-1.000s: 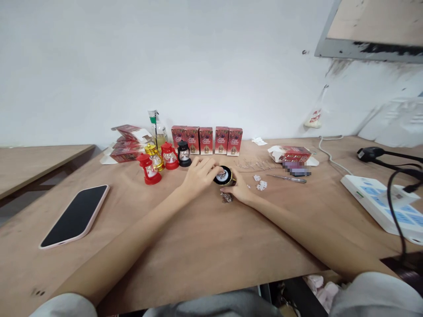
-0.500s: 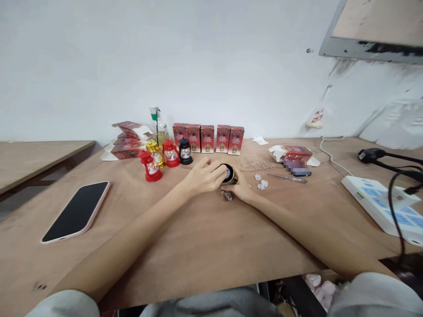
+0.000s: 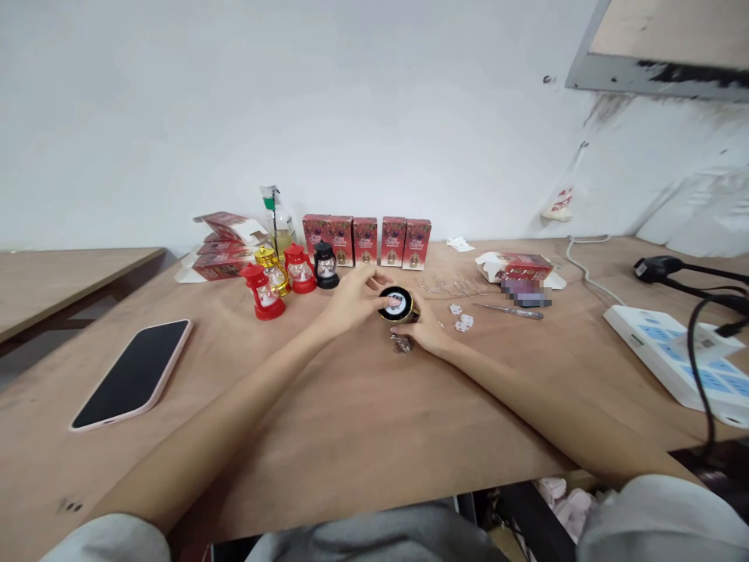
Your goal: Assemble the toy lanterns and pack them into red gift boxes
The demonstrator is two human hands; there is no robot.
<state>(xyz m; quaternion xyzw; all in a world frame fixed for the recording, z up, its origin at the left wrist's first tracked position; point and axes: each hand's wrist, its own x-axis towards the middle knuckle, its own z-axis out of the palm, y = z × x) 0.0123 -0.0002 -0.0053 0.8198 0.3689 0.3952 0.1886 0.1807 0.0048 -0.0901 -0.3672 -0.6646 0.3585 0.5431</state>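
Note:
My right hand (image 3: 427,324) is closed around what looks like a small lantern (image 3: 402,316), black with a gold edge. Its round underside faces up toward me, showing a white disc inside a black ring. My left hand (image 3: 358,295) lies at its left side, the thumb pressing on the white disc and the fingers spread above the table. Just below the lantern sits a small pile of shiny metal bits (image 3: 401,343), probably screws. Several white plastic pieces (image 3: 464,321) are to the right of my right hand.
Red lanterns (image 3: 300,269), a gold lantern (image 3: 271,269) and a black lantern (image 3: 325,265) stand left. Behind are red boxes (image 3: 365,242) and a bottle (image 3: 283,230). Bent wires (image 3: 450,286), a screwdriver (image 3: 515,311), and a power strip (image 3: 672,359) lie right; a phone (image 3: 134,373) lies left.
My left hand has drawn back from the lantern's opening, leaving only the thumb on it. The white disc now shows at the lantern's base, which has tilted toward me.

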